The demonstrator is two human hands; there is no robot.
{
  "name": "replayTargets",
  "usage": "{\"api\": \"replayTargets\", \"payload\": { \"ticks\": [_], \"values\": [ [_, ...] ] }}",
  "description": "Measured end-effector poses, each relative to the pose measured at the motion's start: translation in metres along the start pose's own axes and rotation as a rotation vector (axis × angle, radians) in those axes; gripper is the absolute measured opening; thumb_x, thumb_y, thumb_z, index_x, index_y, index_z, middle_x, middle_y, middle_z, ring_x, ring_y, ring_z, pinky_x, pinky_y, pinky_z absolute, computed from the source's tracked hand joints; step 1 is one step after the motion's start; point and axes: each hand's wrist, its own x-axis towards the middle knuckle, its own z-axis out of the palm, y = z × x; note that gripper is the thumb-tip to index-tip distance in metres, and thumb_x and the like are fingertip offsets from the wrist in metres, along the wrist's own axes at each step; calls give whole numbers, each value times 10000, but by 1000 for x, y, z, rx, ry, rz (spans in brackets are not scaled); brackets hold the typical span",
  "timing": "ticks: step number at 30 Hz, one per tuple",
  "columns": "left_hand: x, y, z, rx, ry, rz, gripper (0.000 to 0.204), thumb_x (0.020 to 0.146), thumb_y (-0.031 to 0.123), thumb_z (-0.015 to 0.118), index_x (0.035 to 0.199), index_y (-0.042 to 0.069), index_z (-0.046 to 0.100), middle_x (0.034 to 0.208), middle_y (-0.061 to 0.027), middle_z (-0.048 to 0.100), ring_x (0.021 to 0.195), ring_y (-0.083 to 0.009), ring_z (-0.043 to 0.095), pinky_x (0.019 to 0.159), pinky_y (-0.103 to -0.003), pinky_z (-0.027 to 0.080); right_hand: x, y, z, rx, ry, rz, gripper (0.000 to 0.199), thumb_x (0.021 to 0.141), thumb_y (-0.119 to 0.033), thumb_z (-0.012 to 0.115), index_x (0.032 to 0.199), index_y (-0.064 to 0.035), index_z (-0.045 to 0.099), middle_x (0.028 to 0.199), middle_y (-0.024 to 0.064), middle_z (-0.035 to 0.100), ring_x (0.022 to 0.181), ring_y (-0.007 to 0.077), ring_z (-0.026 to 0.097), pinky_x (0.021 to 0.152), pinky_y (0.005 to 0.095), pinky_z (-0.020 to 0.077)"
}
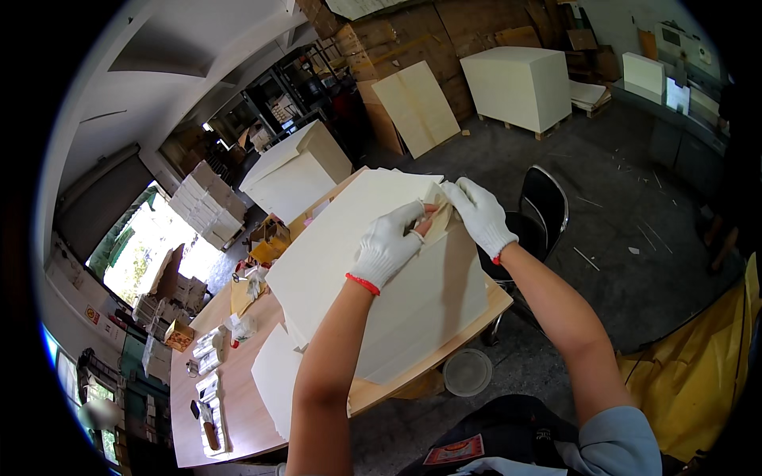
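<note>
A large stack of white paper sheets (349, 230) lies on the wooden table before me, and its far right corner is bent up. My left hand (390, 240), in a white knitted glove with a red cuff and bare thumb and finger tips, grips the lifted corner from the left. My right hand (479, 214), gloved likewise, has its fingers closed on the same corner from the right. How many sheets are between the fingers cannot be made out.
The wooden table (190, 412) carries a brown-handled tool (209, 432) and white packets at its left. A black chair (546, 202) stands beyond the stack's right side. Further off are a palleted white stack (512, 87), another white stack (298, 170) and a leaning board (417, 107). Yellow sheeting (690, 373) hangs at right.
</note>
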Motion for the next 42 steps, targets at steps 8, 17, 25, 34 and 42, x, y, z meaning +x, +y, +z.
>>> {"api": "replayTargets", "payload": {
  "ticks": [8,17,25,34,42],
  "values": [
    [12,-20,12,26,94,104,317,1041,208,602,1339,176,709,932,-139,701,849,-228,652,844,-373,533,2,9,2,-59,66,-87,483,1066,-506,482,1104,-64,674,942,240,707,944,443,670,798,508,488],
    [5,-12,9,42,99,125,347,981,271,726,1308,154,732,825,-112,659,766,-185,642,772,-351,522,2,15,8,-44,93,-96,480,1065,-504,473,1124,-69,666,997,239,710,979,451,668,825,508,494],
    [3,-20,23,285,289,458,423,930,153,675,1346,217,713,986,-158,730,883,-343,713,809,-430,563,-1,5,-4,-99,55,-66,528,1048,-570,474,1023,-78,664,947,218,715,962,442,677,831,514,491],
    [-3,-21,22,257,295,320,388,890,140,665,1272,195,714,1120,-149,733,973,-390,710,845,-468,568,-4,21,-31,-500,-192,-143,571,975,-654,539,911,-102,671,859,177,730,844,403,701,730,508,503],
    [30,-31,27,305,246,182,308,934,213,674,1236,174,717,1220,-85,721,1080,-373,685,912,-471,549,10,18,-32,-763,-120,-459,456,1000,-550,545,986,-126,712,864,152,735,826,368,711,748,513,533]
  ]
}}
